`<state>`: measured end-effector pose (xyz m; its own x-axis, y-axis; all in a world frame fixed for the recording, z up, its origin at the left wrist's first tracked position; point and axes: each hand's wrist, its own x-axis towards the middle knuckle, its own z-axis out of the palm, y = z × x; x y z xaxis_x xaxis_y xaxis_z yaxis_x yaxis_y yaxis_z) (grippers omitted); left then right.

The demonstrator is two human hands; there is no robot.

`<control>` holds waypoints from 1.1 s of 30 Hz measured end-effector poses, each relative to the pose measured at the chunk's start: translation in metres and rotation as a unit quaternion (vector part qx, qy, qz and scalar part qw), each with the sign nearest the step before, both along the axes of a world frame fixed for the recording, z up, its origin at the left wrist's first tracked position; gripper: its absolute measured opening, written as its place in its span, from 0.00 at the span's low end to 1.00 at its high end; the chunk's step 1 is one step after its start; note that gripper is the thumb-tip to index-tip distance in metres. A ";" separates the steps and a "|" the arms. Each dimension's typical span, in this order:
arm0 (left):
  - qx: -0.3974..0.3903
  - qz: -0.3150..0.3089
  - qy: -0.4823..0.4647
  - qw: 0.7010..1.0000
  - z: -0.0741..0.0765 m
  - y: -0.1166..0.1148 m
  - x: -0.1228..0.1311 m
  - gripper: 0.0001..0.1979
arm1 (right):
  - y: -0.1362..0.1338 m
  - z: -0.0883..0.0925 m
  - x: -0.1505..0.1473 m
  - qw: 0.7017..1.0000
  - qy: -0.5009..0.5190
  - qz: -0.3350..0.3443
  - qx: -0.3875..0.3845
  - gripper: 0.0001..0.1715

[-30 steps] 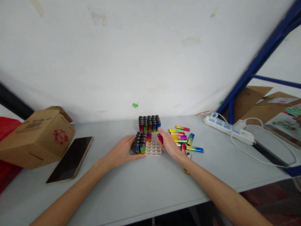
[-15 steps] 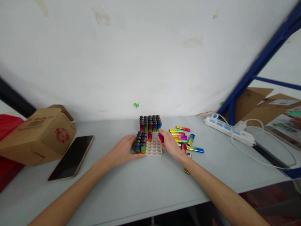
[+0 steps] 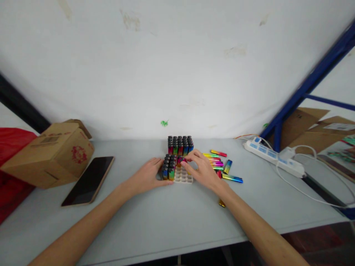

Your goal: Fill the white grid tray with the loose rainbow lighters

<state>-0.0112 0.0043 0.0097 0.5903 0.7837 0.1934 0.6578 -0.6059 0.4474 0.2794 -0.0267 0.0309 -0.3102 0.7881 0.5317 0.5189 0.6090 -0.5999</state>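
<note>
- Two bare hands work over a grey table [image 3: 155, 229], close to a white tray [image 3: 184, 179] with rows of small wells.
- I see the left hand [image 3: 148, 175] cupped around the tray's left end, thumb along the front corner and fingers spread apart from it towards the back; it has hold of that end.
- The right hand [image 3: 202, 168] is pinched nearly closed, thumb and fingers on a purplish piece [image 3: 183, 159] with a dark top; whether its foot sits in a well, I can't tell.
- Black-topped, shiny coloured pieces [image 3: 168, 170] stand upright in the tray's left part, while wells at the front right are bare.
- Just behind the tray, against the wall side, stands another upright block of black-topped pieces [image 3: 181, 146].
- Loose shiny pieces [image 3: 232, 178] lie flat to the right of the tray, some partly behind the right hand, and a gold one [image 3: 222, 203] rests by the right forearm.
- Off to the left lie a dark-screened phone [image 3: 88, 181] and a cardboard box [image 3: 50, 153]; a white power strip [image 3: 273, 159] sits well to the right.
</note>
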 end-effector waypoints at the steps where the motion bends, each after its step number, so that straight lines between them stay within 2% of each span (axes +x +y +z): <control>1: 0.004 -0.005 -0.003 1.000 -0.001 0.000 0.000 0.31 | 0.001 -0.002 0.000 1.000 -0.006 -0.008 0.011 0.21; 5: 0.003 -0.009 -0.006 1.000 -0.003 0.001 0.000 0.31 | 0.001 -0.008 -0.002 0.998 0.003 -0.056 0.001 0.19; 9: -0.006 -0.004 -0.003 1.000 -0.003 0.002 0.001 0.31 | 0.003 -0.012 -0.002 0.999 -0.007 -0.040 -0.022 0.17; 12: -0.002 -0.003 -0.006 1.000 -0.003 0.002 0.002 0.31 | 0.006 -0.012 -0.001 0.997 -0.070 -0.029 -0.028 0.14; 14: -0.002 0.003 0.002 1.000 -0.003 0.001 0.002 0.30 | 0.008 -0.009 -0.001 0.990 -0.136 -0.046 -0.011 0.12; 17: -0.006 0.010 0.011 1.000 0.000 0.000 0.003 0.30 | 0.008 -0.002 -0.004 0.972 -0.225 -0.065 0.016 0.11; 20: -0.005 0.013 0.008 1.000 0.001 -0.001 0.003 0.30 | 0.003 0.005 -0.008 0.961 -0.269 -0.056 0.022 0.12; 28: -0.005 -0.002 -0.008 1.000 -0.002 0.001 0.001 0.33 | 0.000 0.005 0.000 0.965 -0.261 -0.020 0.011 0.14; 33: -0.008 0.001 -0.011 1.000 -0.002 0.002 0.000 0.34 | 0.004 0.005 -0.004 0.953 -0.293 -0.068 -0.013 0.16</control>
